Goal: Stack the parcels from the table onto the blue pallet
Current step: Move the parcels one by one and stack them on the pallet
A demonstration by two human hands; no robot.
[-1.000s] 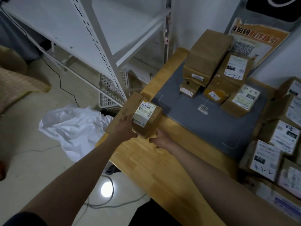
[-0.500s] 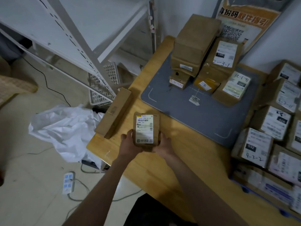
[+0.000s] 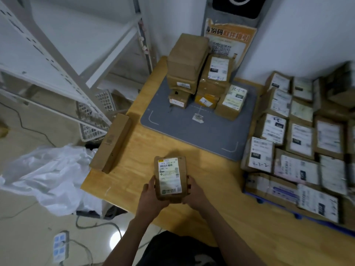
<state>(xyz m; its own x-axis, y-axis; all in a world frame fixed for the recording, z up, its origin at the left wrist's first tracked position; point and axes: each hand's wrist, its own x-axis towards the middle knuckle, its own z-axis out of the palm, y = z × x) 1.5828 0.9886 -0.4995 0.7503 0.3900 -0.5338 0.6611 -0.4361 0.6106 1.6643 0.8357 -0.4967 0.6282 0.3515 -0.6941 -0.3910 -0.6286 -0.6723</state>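
A small brown parcel (image 3: 170, 177) with a white label facing up is held between both hands above the near part of the wooden table (image 3: 134, 150). My left hand (image 3: 150, 196) grips its left side and my right hand (image 3: 194, 191) grips its right side. A long flat parcel (image 3: 111, 144) lies at the table's left edge. Several more parcels (image 3: 203, 79) are piled at the far end of a grey mat (image 3: 194, 135). On the right, many labelled parcels (image 3: 299, 143) are stacked on the blue pallet (image 3: 299, 215), of which only a strip of edge shows.
A white metal shelf rack (image 3: 63, 60) stands to the left, with a white basket (image 3: 94, 118) under it. White plastic sheeting (image 3: 50, 173), a power strip (image 3: 60, 244) and cables lie on the floor. An orange poster (image 3: 228, 43) hangs on the back wall.
Both hands pulled the small parcel from the table's left edge toward me and turned its label upward. The long flat parcel stayed behind. The camera tilted toward the right.
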